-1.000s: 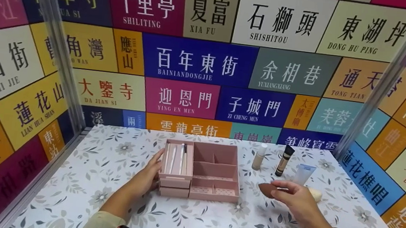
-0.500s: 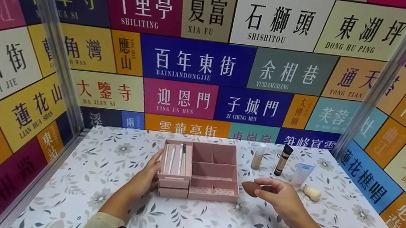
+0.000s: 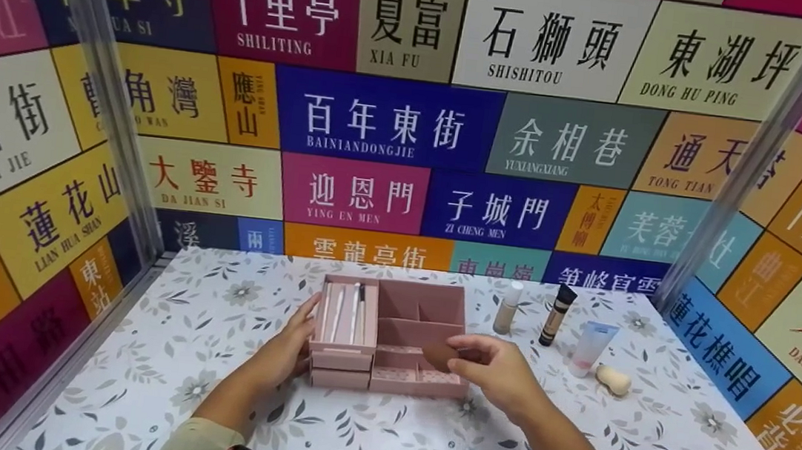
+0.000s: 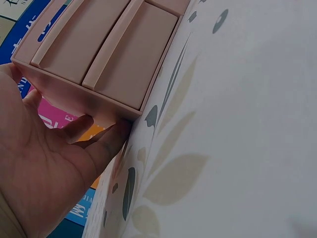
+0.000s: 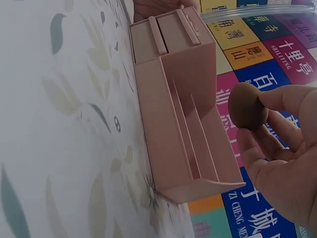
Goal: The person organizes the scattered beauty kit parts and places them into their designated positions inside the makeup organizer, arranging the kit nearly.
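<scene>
A pink desk organizer [image 3: 421, 389] stands on the table; white, slim pen-like sticks [image 3: 339, 313] lie in its upper left tray. My left hand [image 3: 285, 353] rests against its left side, fingertips touching the side wall [image 4: 79, 96] below two small drawers [image 4: 136, 54] in the left wrist view. My right hand [image 3: 504, 376] pinches a brown makeup sponge [image 3: 437, 355] between thumb and fingertips, above the front right compartments. In the right wrist view the sponge [image 5: 246, 106] is rounded and held apart from the organizer [image 5: 161, 124].
Right of the organizer stand a white-capped bottle [image 3: 508, 309], a black-capped tube [image 3: 556, 317] and a pale blue tube [image 3: 593, 349]. A cream sponge [image 3: 613, 380] lies in front of them. Sign-covered walls enclose the floral-patterned tabletop [image 3: 364, 437].
My right hand has carried the brown makeup sponge leftward, from beside the cream sponge to over the organizer's right compartments. My left hand has stayed at the organizer's left side.
</scene>
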`<state>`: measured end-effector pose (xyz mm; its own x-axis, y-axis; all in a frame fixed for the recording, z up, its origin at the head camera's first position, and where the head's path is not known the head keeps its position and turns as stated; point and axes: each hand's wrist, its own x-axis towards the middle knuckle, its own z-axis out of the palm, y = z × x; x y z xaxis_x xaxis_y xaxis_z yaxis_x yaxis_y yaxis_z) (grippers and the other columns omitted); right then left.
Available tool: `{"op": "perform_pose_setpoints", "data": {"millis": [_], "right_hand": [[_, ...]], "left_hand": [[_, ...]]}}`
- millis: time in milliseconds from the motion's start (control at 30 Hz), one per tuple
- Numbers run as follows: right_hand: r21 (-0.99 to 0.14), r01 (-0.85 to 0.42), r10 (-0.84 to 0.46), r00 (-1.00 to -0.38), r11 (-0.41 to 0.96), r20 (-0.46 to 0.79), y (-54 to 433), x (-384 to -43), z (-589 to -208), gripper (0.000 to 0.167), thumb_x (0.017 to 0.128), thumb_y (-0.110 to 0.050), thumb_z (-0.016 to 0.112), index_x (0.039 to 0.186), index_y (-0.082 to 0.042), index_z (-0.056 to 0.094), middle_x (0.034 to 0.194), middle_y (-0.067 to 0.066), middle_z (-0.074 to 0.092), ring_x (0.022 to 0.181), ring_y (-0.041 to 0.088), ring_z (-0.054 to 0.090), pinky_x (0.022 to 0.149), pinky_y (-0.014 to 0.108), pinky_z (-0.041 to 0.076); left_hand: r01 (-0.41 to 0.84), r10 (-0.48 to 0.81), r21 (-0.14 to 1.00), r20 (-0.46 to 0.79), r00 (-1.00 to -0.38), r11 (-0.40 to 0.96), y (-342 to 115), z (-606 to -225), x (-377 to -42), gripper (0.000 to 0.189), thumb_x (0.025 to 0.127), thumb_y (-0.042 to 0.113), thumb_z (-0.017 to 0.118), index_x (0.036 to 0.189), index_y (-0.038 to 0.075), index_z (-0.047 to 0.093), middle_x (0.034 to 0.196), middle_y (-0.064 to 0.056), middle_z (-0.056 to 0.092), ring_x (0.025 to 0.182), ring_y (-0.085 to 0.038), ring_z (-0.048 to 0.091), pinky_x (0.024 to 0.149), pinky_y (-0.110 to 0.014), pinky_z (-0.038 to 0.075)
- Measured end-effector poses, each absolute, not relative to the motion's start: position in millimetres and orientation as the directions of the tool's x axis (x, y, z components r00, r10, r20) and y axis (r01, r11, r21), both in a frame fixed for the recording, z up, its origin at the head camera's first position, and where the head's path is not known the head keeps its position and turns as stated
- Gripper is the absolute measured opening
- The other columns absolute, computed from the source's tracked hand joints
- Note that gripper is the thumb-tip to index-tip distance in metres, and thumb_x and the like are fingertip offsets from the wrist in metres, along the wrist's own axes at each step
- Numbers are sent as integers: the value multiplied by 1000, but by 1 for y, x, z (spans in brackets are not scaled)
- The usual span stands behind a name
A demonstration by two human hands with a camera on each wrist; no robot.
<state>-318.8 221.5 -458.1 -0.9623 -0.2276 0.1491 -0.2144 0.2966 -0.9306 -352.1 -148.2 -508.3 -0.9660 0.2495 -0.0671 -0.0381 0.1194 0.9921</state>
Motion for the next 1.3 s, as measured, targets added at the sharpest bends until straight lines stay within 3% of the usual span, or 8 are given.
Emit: {"op": "perform_pose_setpoints", "data": {"millis": [300,567,800,967,1167,1300], "right_hand": [[-957,-178,-225,-966,231,125,184,-336,-462,37,91,-7,80,127,3,75,123,21,76,100,18,71,85,25,61],[-960,-135,-201,-976,247,85,167,-344,-463,37,90,-11,80,127,-6,78,124,17,75,99,19,71,84,28,61],[-958,-145,-193,-976,247,98,167,-349,-478,39,91,-8,78,129,0,75,124,15,75,90,15,69,77,32,63],[-960,-147,-160,-981,239,110,165,-351,-492,35,88,-7,82,123,-1,77,121,14,76,95,13,68,79,25,59],[-952,-142,-142,-984,270,106,161,-352,-505,35,86,-7,85,119,-1,77,119,14,78,97,16,69,80,23,57],[-919,-169,-149,-981,355,122,157,-351,-509,28,85,-9,86,112,-9,80,115,10,79,99,18,70,84,24,56]], "left_hand": [[-62,224,986,-96,-970,152,-147,-505,-352,58,112,55,35,167,57,15,179,-11,24,154,-42,46,127,-61,37],[-60,226,984,-97,-969,166,-148,-505,-354,60,111,57,36,167,57,14,179,-11,24,154,-40,47,127,-60,38],[-32,224,979,-78,-971,200,-147,-506,-351,60,112,54,34,169,53,12,181,-12,18,156,-46,42,127,-63,35],[-49,218,980,-92,-972,194,-148,-506,-352,59,111,57,34,167,57,13,180,-11,23,154,-44,46,127,-63,36],[-61,216,980,-102,-971,188,-148,-504,-352,59,111,57,35,167,57,14,180,-10,22,155,-43,45,127,-63,36],[-64,210,979,-105,-972,192,-148,-505,-351,59,111,57,35,166,58,14,180,-10,23,155,-44,45,127,-63,36]]}}
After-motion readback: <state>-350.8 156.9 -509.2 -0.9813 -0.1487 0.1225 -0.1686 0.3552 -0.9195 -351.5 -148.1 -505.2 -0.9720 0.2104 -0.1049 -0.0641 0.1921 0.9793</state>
